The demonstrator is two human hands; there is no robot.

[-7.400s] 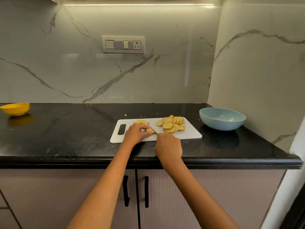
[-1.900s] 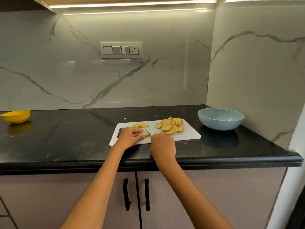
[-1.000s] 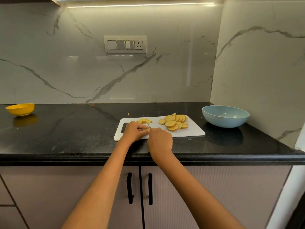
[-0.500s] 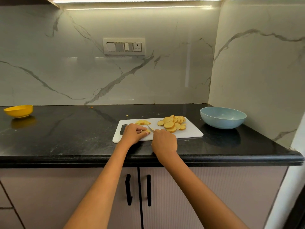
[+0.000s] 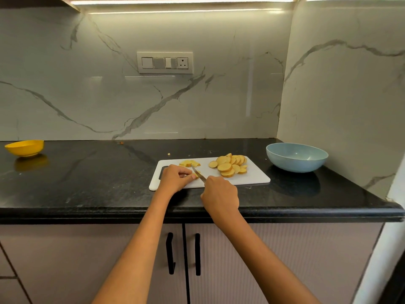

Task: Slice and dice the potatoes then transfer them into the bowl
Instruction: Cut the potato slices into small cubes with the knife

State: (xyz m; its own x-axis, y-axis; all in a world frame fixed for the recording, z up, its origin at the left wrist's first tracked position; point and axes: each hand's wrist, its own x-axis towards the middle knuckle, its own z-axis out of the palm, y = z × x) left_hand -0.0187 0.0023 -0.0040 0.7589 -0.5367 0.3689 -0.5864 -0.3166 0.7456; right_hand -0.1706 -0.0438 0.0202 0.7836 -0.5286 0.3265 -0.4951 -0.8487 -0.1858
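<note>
On a white cutting board [image 5: 252, 178], the left hand [image 5: 175, 178] pinches a potato piece [image 5: 196, 176] while the right hand [image 5: 220, 194] grips a knife [image 5: 198, 172]; potato slices [image 5: 230, 164] lie piled near the blue bowl [image 5: 297, 157].

My right hand [image 5: 220, 195] hides the knife [image 5: 199, 173] handle; my left hand [image 5: 174, 178] covers most of the potato piece [image 5: 196, 176].

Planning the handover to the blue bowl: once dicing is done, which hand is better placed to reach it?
Probably the right hand: the blue bowl sits on its side, beyond the cutting board. But it grips the knife.
</note>
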